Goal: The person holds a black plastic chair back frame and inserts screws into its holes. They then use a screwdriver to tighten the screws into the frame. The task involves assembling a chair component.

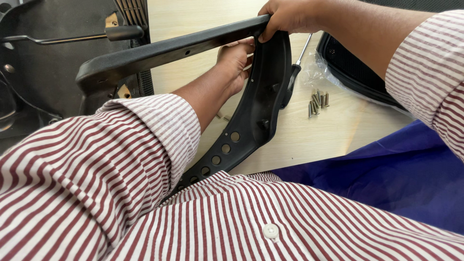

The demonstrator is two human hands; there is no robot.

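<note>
Pale wood-grain flooring (309,135) fills the middle of the frame, with a blue sheet (386,174) over its lower right and the person's striped shirt (217,222) across the bottom edge.

Nearest the camera, the lower end of a curved black plastic armrest bracket (251,116) disappears behind the shirt at lower centre. Its row of round holes climbs up and to the right, so the long axis of this part runs from lower centre to upper centre. At the top it meets a long black armrest pad (164,48), whose axis slants from the left middle up toward the upper centre.

The left hand (235,60) comes in from the lower left and sits behind the bracket just under that joint, fingers curled against the inner side; how tightly they press I cannot tell. The right hand (290,17) reaches in from the upper right and is closed over the joint itself, fingertips wrapped down over the pad's end. Both hands sit at the same top corner, the right one above.

Farther off, a screwdriver (295,72) lies just right of the bracket, with a small cluster of screws (317,101) beside it, clear plastic wrap (321,67) and a black mesh panel (357,72) beyond. A chair base mechanism (48,58) fills the upper left.
</note>
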